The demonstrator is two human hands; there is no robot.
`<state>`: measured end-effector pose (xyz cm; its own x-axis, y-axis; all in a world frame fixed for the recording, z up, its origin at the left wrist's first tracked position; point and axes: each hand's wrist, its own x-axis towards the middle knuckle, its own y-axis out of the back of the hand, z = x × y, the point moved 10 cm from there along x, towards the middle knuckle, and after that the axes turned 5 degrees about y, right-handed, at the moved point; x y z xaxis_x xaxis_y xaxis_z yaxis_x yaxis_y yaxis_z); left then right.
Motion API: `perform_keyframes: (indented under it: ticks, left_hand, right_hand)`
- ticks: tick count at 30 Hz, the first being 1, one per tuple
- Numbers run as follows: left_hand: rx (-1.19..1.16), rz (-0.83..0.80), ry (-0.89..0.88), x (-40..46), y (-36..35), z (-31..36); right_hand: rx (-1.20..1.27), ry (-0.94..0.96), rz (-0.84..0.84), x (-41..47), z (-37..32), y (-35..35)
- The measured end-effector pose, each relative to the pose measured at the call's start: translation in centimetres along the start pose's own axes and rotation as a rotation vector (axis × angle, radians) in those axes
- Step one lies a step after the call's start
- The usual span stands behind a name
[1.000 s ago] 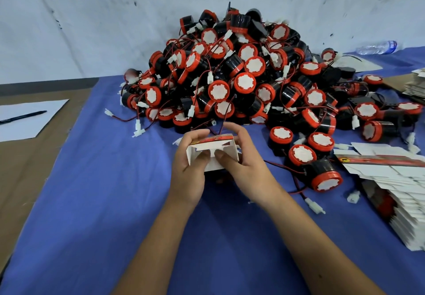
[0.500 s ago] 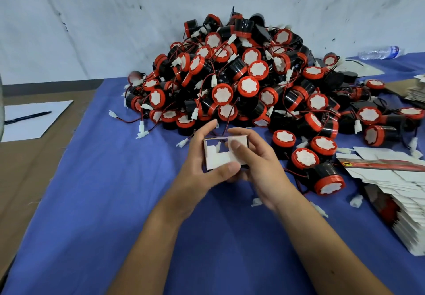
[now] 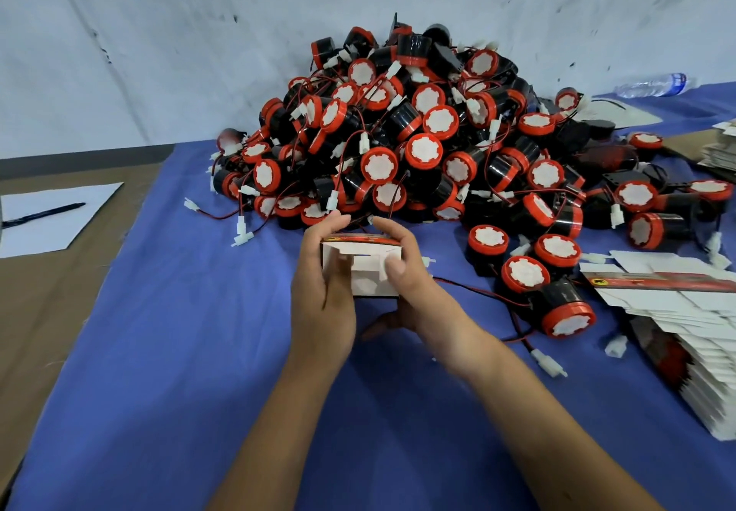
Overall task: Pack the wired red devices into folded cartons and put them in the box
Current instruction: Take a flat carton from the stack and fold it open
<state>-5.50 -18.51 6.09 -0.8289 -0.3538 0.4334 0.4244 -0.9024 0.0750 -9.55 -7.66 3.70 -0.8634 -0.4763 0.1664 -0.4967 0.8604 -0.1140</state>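
Fingers first: the right hand (image 3: 414,295) has its fingers (image 3: 392,267) curled over the near end of the small carton (image 3: 364,267), thumb pressing on the white end flaps, which looks like tucking them shut. The left hand (image 3: 322,295) wraps the other side, fingers hooked over the red printed top so the carton doesn't skew while the flaps fold. So both hands are clamped on the same carton, held up just above the blue bench (image 3: 179,351), right in front of the body where it's easy to see.

Can't tell if there's a device inside it already.

Just behind is the big pile of wired red devices (image 3: 418,140), a few strays near the right wrist, and the stack of flat cartons (image 3: 677,311) at the right, all within easy reach I'd guess. The box itself isn't in view.
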Motion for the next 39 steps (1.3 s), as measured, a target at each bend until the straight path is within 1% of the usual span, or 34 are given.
perform_keyframes:
  ticks: [1,2,5,8,11,13,14,17,19,20,22,24,26,28,29,31,33,35,36,37,39]
  left_hand:
    - [0.022,0.001,-0.008,0.1,0.1,0.1]
    - [0.055,-0.002,-0.021,0.1,0.1,0.3]
    - [0.139,-0.028,-0.037,0.0,-0.2,0.3]
    - [0.066,-0.065,0.007,-0.1,-0.5,0.1]
    - [-0.105,-0.080,0.060,0.1,-0.2,0.1]
    - [-0.120,-0.086,0.070,0.3,0.1,0.2]
    - [-0.063,-0.104,0.046,0.3,-0.1,0.7]
    - [0.212,-0.202,-0.132,-1.0,-1.8,2.4]
    - [0.253,-0.247,-0.138,-1.5,-2.7,2.3]
    - [0.227,-0.250,-0.117,-1.5,-2.7,2.1]
    - [0.089,-0.247,-0.059,-1.2,-2.2,1.7]
    - [0.011,-0.241,-0.059,-0.9,-1.7,1.9]
    - [0.064,-0.217,-0.127,-0.7,-1.6,2.5]
    - [0.148,-0.162,-0.152,-0.7,-1.7,2.5]
    - [0.182,-0.112,-0.148,-0.7,-1.6,2.4]
    - [0.232,-0.009,-0.139,-0.7,-0.8,1.8]
    - [0.269,0.038,-0.139,-0.5,0.2,1.3]
    - [0.326,0.056,-0.164,-0.2,0.9,1.4]
    - [0.342,0.054,-0.176,-0.2,1.0,1.6]
    - [0.350,0.048,-0.187,-0.1,1.0,1.8]
    - [0.382,0.030,-0.224,0.0,1.0,2.4]
  right_hand:
    - [-0.002,-0.015,0.055,0.3,-0.1,0.5]
    - [-0.017,-0.022,0.063,0.4,0.1,0.6]
    - [-0.008,-0.029,0.004,-1.1,1.0,0.4]
    - [-0.014,0.001,0.043,-1.5,1.2,1.3]
    - [-0.060,0.016,0.039,-1.3,0.5,0.9]
    - [-0.024,0.011,0.022,-1.5,0.6,0.7]
    - [-0.011,0.004,0.015,-1.6,0.7,0.5]
    - [-0.048,0.026,0.051,-1.5,0.4,1.3]
    - [-0.082,0.065,0.079,-1.3,0.3,2.0]
    - [-0.085,0.086,0.067,-1.3,0.2,2.0]
    - [-0.036,0.104,0.016,-1.4,0.0,1.3]
    - [0.031,0.112,-0.020,-1.4,-0.1,0.5]
    - [-0.053,0.178,0.025,-1.3,-0.7,0.7]
    - [-0.161,0.229,0.081,-1.2,-1.0,1.6]
    - [-0.244,0.240,0.094,-1.3,-1.0,1.9]
    - [-0.491,0.230,0.078,-1.4,-0.7,1.8]
    - [-0.710,0.219,0.079,-1.2,-0.5,1.9]
    - [-0.848,0.266,0.095,-1.5,-1.0,1.6]
    - [-0.809,0.292,0.073,-1.6,-1.1,1.2]
    - [-0.682,0.282,0.024,-1.8,-0.9,0.8]
    - [-0.349,0.157,-0.084,-1.6,-0.5,-0.7]
